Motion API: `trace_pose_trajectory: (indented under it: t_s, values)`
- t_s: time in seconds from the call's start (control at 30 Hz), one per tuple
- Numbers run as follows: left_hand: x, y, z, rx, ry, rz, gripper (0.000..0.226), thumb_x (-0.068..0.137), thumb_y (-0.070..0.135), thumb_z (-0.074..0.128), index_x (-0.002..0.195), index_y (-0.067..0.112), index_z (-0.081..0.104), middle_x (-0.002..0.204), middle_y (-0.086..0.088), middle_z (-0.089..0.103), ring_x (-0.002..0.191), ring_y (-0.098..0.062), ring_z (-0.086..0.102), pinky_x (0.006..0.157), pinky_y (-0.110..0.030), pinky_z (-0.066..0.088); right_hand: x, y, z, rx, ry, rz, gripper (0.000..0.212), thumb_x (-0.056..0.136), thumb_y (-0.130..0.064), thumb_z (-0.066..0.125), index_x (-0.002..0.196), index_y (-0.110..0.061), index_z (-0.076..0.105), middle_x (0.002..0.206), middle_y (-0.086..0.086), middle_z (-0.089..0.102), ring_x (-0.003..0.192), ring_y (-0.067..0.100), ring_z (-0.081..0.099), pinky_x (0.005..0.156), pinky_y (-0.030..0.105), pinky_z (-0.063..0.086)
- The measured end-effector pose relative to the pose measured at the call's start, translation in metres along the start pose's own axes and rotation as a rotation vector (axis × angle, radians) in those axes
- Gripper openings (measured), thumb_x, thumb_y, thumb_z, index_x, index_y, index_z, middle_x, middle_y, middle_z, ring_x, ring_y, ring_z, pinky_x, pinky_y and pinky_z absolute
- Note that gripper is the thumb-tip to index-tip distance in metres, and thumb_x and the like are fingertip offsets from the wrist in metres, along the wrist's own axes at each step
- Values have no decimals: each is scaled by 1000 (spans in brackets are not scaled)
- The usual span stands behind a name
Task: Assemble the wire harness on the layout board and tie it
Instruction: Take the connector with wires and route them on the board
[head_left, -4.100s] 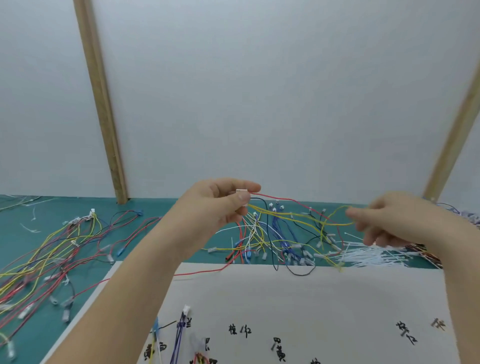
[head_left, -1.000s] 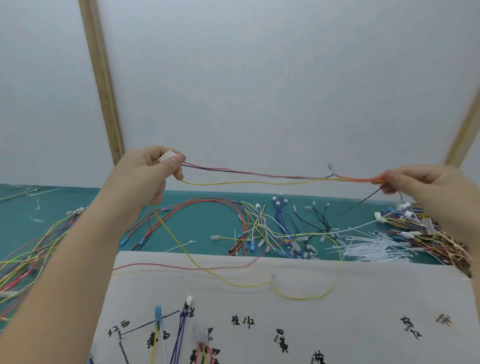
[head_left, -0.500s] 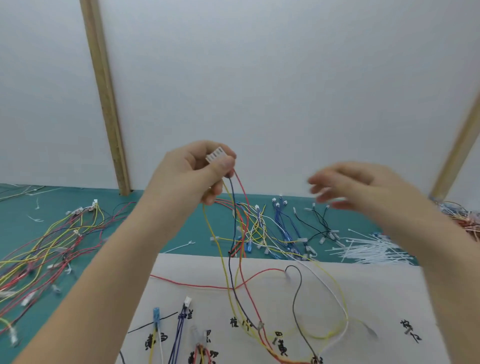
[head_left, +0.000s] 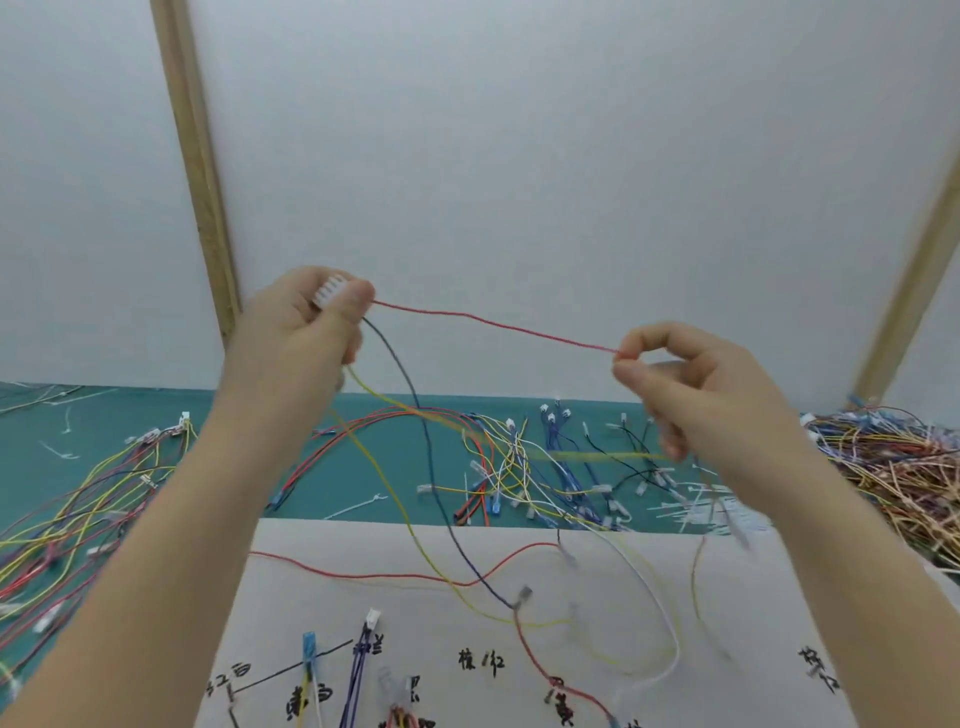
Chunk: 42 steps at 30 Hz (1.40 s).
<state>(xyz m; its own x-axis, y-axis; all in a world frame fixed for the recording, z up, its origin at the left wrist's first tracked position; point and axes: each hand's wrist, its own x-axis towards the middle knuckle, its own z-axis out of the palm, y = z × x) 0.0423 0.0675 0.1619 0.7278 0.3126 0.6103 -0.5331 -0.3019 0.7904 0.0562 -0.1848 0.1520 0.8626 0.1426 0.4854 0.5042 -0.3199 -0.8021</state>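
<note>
The left hand hid most of the white connector; loose wire ends below the right hand were motion-blurred.

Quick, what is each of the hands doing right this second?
Left hand: closed, gripping the white connector that the wires hang from.
Right hand: closed, pinching the red wire between thumb and forefinger.

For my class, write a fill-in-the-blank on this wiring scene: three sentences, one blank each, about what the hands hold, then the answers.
1. The left hand grips a white ____ between thumb and fingers.
2. The right hand pinches a wire whose colour is ____.
3. Between the two hands that wire is stretched ____, not slack.

Missing words: connector; red; taut
</note>
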Motion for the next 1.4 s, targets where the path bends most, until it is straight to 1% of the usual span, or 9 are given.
trace_pose_trajectory:
  t_s: [0.23, 0.33, 0.43, 0.53, 0.8, 1.0, 1.17, 1.33, 1.4]
  values:
    - [1, -4, -1, -65, -19, -46, 22, 94, 18, 49, 72, 21, 52, 40, 11, 43, 38, -1, 32, 37, -14, 26, 4, 15, -33, -298, 39, -136, 18, 80, -12, 66, 72, -28, 68, 58, -2, 46, 51, 2, 39, 51, 7, 32]
    - [2, -3, -2, -82, -3, -54, 22, 93, 19, 50, 72, 21, 53, 39, 10, 43, 38, -2, 33, 36, -13, 26, 7, 26, -39, -515, 285, -219, 20, 83, -7, 62, 77, -26, 60, 66, -7, 48, 60, -3, 45, 58, 7, 34]
    - [0, -5, 0, -70, -33, -47, 21, 93, 19, 50, 72, 20, 53, 39, 10, 42, 38, -2, 33, 36, -13, 26, 10, 34, -40, -308, 414, -164, 20, 91, -11, 54, 81, -28, 55, 67, -7, 55, 58, -3, 55, 59, 13, 44]
    - [-1, -7, 3, -30, -36, -41, 21, 93, 19, 50, 72, 19, 51, 39, 11, 42, 37, -1, 31, 36, -13, 26, 10, 38, -40, -204, 345, -1, 20, 91, -19, 56, 73, -27, 59, 51, -3, 54, 40, 3, 49, 48, 22, 48]
    - [4, -12, -4, -5, 25, -38, 21, 94, 20, 49, 73, 22, 53, 38, 11, 47, 38, 0, 46, 37, -11, 36, 9, 43, -46, -383, 71, 121, 21, 82, -7, 66, 72, -26, 66, 65, -2, 51, 57, 9, 43, 49, 8, 33]
    - [3, -11, -1, -61, -48, -41, 22, 94, 16, 49, 72, 20, 50, 38, 11, 37, 35, -3, 35, 35, -10, 25, 14, 45, -51, -509, 349, 12, 12, 90, -14, 56, 82, -21, 62, 75, -6, 59, 71, 11, 51, 57, 13, 33]
    - [3, -12, 3, -82, -120, -38, 22, 93, 7, 48, 72, 15, 50, 39, 12, 30, 35, -4, 23, 35, -10, 20, 14, 54, -55, -500, 305, 102, 36, 95, -21, 46, 60, -16, 54, 59, 0, 57, 60, 18, 51, 58, 28, 34]
    - [8, -17, -4, -119, -50, -58, 21, 94, 13, 49, 74, 20, 52, 37, 12, 32, 33, -4, 28, 36, -9, 23, 13, 54, -58, -491, 166, 68, 13, 88, -13, 59, 76, -16, 62, 71, -7, 66, 63, -3, 56, 59, 4, 38]
    - [11, -21, -7, -149, -10, -67, 20, 94, 17, 49, 75, 22, 52, 37, 13, 32, 32, -5, 32, 36, -10, 26, 10, 52, -54, -294, 47, 126, 17, 86, -3, 59, 76, -17, 63, 69, 5, 68, 56, 3, 60, 64, 9, 48]
